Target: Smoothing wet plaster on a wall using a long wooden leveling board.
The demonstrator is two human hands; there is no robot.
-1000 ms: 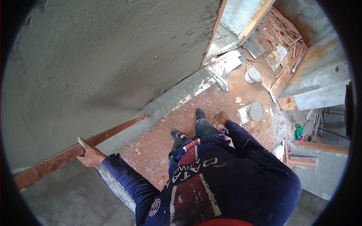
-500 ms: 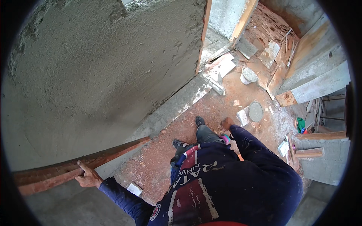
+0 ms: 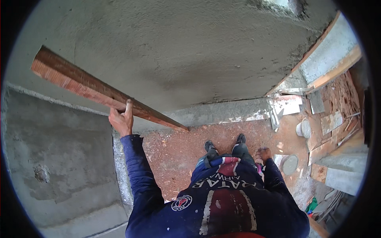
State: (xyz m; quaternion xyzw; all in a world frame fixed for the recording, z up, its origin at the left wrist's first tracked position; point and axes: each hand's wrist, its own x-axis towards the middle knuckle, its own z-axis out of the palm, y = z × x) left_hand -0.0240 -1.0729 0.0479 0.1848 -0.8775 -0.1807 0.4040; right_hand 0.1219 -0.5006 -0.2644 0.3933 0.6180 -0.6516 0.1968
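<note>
My left hand [image 3: 122, 119] is closed around a long reddish-brown wooden board [image 3: 85, 85], gripping it partway along with the thumb on its near edge. The board slants in front of the grey plastered wall [image 3: 178, 59]; its lower end meets the floor by the wall's base. Whether it touches the wall's face, I cannot tell. My right hand [image 3: 264, 153] hangs low beside my right leg, fingers curled. What it holds, if anything, is hidden. A small pink item [image 3: 260, 168] shows at my hip just below that hand.
To the right stand a white bucket [image 3: 304, 129] and a round container of grey mortar [image 3: 289, 164]. Metal straightedges [image 3: 273, 115] lie near the wall's base. A wood-framed opening [image 3: 329, 59] is at far right, with scattered boards [image 3: 332, 121] beyond. Another grey wall [image 3: 59, 154] rises at left.
My view has turned left, so the buckets and opening sit farther right. My left hand still grips the board, whose upper end now shows. My right hand stays low at my side.
</note>
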